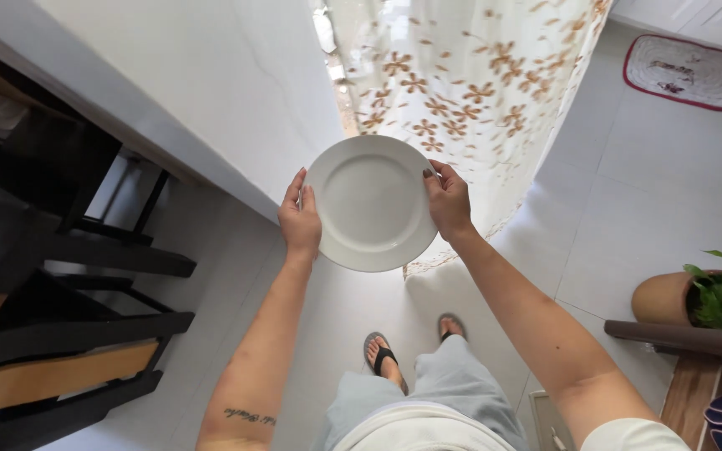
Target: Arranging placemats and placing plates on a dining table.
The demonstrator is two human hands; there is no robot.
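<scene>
A round white plate [371,203] is held out in front of me, its face toward the camera. My left hand [300,219] grips its left rim and my right hand [448,200] grips its right rim. Both arms are stretched forward. Below the plate I see my own legs in pale trousers and my feet in dark flip-flops [382,355] on the pale tiled floor [628,209].
A white curtain with brown flowers [470,75] hangs just behind the plate. A white wall [202,75] runs on the left, with dark wooden chairs [60,276] beside it. A potted plant [708,296] stands on the right, a red-edged mat [685,71] far right.
</scene>
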